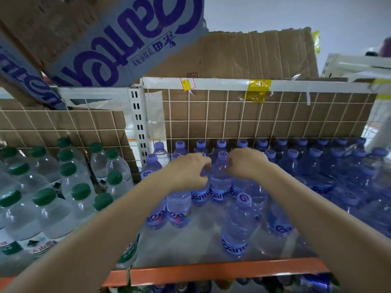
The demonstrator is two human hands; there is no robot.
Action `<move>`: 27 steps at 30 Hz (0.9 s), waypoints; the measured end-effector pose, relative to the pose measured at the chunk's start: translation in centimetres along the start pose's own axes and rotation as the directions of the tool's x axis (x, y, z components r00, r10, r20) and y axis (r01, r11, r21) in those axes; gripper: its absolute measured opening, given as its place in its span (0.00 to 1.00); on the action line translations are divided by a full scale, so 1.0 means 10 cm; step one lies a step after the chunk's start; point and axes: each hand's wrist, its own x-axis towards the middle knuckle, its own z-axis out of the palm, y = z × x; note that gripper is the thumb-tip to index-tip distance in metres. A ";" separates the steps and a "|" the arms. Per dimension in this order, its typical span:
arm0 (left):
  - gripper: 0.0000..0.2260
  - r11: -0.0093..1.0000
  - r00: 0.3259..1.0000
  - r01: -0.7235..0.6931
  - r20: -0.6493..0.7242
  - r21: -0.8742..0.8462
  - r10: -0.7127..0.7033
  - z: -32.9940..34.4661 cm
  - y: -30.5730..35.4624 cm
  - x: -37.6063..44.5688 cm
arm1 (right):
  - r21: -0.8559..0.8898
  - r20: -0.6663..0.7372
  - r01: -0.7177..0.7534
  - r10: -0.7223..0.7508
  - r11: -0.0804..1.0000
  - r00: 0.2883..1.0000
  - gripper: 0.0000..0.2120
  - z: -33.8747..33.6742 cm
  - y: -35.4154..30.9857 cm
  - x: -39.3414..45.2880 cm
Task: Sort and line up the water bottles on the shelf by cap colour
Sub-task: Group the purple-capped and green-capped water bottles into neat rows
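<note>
A wire-backed shelf (pixel 190 246) with an orange front edge (pixel 222 271) carries all the bottles, and cardboard boxes (pixel 243 53) sit on the tier above it. Along the shelf's right side, reaching back to the mesh wall (pixel 275 115), stands a dense block of purple-capped bottles (pixel 330 166). On the left side, past the white upright post (pixel 138 119), stands a group of green-capped bottles (pixel 44 197), close together.

Near the middle of the shelf, toward the back, a smaller cluster of purple-capped bottles stands loosely; one bottle (pixel 238 225) stands alone nearer the front edge.

Both forearms reach in from the front. The left hand (pixel 188 170) and the right hand (pixel 246 163) meet on either side of one upright purple-capped bottle (pixel 221 178) in that middle cluster. The fingers of both hands curl inward around its shoulder, just below the cap, so the bottle stands between the two sets of fingertips. The left fingers also lie against the neighbouring bottle on that side; whether they grip it cannot be told.
</note>
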 end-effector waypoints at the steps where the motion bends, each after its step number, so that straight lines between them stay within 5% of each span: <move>1: 0.08 0.999 0.998 -0.022 0.060 -0.045 0.025 0.05 0.11 0.02 | -0.038 -0.013 -0.042 0.041 0.998 0.999 0.19 0.00 0.09 -0.02; 6: 0.23 0.991 0.961 -0.103 0.248 -0.088 0.122 0.24 0.57 0.15 | -0.216 0.133 -0.102 0.133 0.971 0.982 0.19 0.03 0.47 -0.12; 11: 0.14 0.987 0.931 -0.145 0.328 -0.069 0.160 0.31 0.73 0.25 | -0.007 0.181 -0.059 0.059 0.998 0.982 0.16 0.09 0.60 -0.12; 19: 0.09 0.997 0.975 0.054 0.218 -0.061 -0.039 0.21 0.55 0.24 | 0.144 0.098 0.099 -0.113 0.985 0.989 0.18 0.18 0.64 -0.02; 27: 0.12 0.925 0.968 0.219 0.052 0.310 -0.246 0.19 0.32 0.29 | 0.248 -0.002 0.236 -0.243 0.940 0.970 0.10 0.25 0.41 0.09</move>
